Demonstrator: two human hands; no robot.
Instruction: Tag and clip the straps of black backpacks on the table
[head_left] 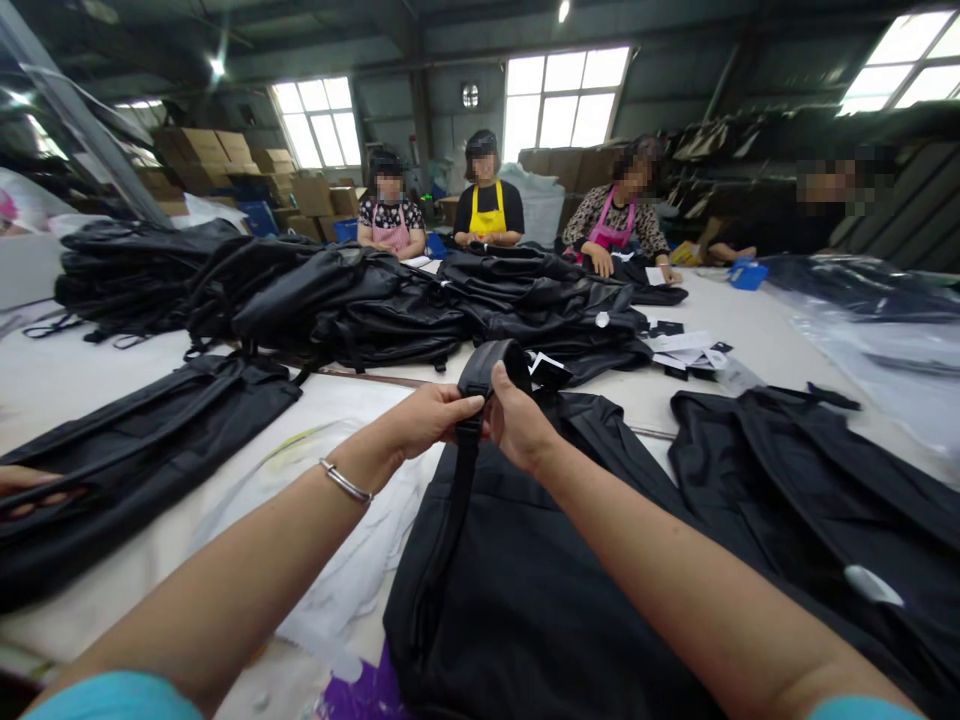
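A black backpack (525, 570) lies flat on the table in front of me. One of its shoulder straps (491, 365) is raised in a loop above the bag's top end. My left hand (435, 412) pinches the strap near its buckle, thumb on top. From the other side my right hand (517, 415) grips the same strap, thumb pointing up. A narrow webbing strap (461, 490) hangs from there down along the bag. Just behind my right hand is a black and white tag (549, 368).
Black bags (352, 300) are heaped across the table (697, 310). Another backpack (810, 490) lies at right; a co-worker's hand (37, 490) touches a bag (150, 450) at left. Paper tags (686, 350) and clear plastic bags (330, 500) lie around. Several co-workers sit opposite.
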